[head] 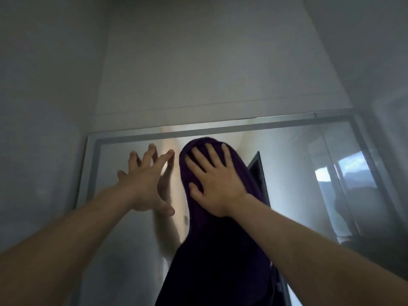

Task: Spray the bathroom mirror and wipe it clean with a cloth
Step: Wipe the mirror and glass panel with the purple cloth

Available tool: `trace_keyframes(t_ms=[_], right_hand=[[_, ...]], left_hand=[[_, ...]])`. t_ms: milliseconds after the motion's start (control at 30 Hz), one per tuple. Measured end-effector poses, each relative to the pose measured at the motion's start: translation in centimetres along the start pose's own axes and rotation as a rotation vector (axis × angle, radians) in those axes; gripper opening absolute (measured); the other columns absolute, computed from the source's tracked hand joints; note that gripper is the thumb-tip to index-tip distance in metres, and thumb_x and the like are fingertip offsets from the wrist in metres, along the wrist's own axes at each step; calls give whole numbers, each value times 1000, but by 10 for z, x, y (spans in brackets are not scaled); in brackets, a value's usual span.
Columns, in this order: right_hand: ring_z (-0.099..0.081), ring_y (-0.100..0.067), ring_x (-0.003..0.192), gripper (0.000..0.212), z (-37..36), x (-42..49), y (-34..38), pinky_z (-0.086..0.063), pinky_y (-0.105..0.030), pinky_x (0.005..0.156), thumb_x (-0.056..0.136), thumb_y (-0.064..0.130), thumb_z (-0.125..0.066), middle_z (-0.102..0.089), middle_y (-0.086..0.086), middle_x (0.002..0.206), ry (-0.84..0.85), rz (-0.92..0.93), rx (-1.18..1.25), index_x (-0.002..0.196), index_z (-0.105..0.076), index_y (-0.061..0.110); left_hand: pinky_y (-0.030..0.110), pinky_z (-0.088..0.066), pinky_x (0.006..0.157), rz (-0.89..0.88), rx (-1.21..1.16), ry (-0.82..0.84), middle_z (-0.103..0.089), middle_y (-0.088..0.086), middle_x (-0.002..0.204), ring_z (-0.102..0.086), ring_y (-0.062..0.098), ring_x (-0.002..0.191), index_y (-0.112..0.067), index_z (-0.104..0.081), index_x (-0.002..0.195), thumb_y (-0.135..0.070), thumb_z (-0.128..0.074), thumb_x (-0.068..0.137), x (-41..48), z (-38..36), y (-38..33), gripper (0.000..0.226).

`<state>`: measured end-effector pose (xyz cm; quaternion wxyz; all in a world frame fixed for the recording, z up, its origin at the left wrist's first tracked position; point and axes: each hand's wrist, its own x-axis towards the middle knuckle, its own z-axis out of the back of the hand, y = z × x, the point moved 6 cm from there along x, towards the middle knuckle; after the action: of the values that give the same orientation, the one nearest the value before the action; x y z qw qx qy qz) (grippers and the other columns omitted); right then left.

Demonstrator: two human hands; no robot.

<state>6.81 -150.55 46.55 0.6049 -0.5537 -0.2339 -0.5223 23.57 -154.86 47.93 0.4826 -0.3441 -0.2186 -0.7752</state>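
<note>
Head view: right hand [217,186] presses a dark purple cloth [220,250] flat against the mirror [123,228]; left hand [143,184] splayed, empty

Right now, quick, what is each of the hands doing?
Left hand: open, fingers spread, fingertips against the mirror, holding nothing.
Right hand: open and flat, pressing the purple cloth against the mirror.

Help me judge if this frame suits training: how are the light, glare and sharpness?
Head view: dim and greyish overall, soft throughout; a bright glare patch on the mirror sits between the left hand and the cloth; the cloth reads nearly black, detail lost; the right hand shows mild blur; wide-angle bending tilts the mirror frame; the right edge looks hazy.
</note>
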Motion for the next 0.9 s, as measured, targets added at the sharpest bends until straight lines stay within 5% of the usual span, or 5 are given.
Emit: trace_keyframes(t_ms=[300,667,900], right_hand=[[-9,-30,156,72,-9,-74,-11,8,-56,123,93,57,-41,-23,1,168,128,555,-81,159,-26,31],[4,-31,157,78,7,33,-48,12,-59,121,91,63,-13,-6,0,171,-70,-164,-12,161,-8,30],[7,-33,156,72,5,35,31,18,-58,119,95,51,-25,-6,-2,171,-33,-51,91,162,-10,28]], left_hand=[[71,-14,118,1,-13,-14,34,-13,164,25,40,153,-55,21,151,-64,-95,44,-2,0,0,158],[74,-15,118,-11,-23,-38,28,-14,165,23,40,153,-54,16,152,-61,-97,43,-1,0,0,156],[65,-16,123,-66,-42,54,27,-14,166,21,34,155,-42,19,156,-59,-97,45,-9,12,10,162]])
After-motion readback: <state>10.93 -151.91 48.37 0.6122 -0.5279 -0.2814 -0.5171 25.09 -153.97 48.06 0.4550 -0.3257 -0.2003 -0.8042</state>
